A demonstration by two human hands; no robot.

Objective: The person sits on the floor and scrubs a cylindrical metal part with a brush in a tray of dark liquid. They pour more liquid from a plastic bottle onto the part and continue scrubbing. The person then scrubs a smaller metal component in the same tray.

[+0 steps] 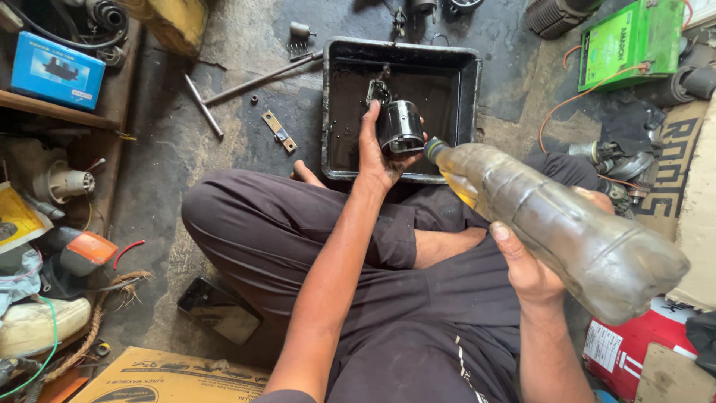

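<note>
My left hand (375, 153) grips a dark metal piston (400, 127) with a connecting rod (378, 91), holding it over a black tray (462, 71) of dirty liquid. My right hand (526, 269) holds a grimy clear plastic bottle (556, 220) with a little yellow liquid inside. The bottle is tilted, its mouth right beside the piston. I sit cross-legged on the floor in dark clothes, the tray just beyond my knees.
A long metal rod (257, 80), a T-handle tool (203, 106) and a small metal bracket (278, 131) lie on the concrete left of the tray. A green battery (630, 43) stands at the upper right. A blue box (56, 69), cardboard (168, 379) and clutter line the left side.
</note>
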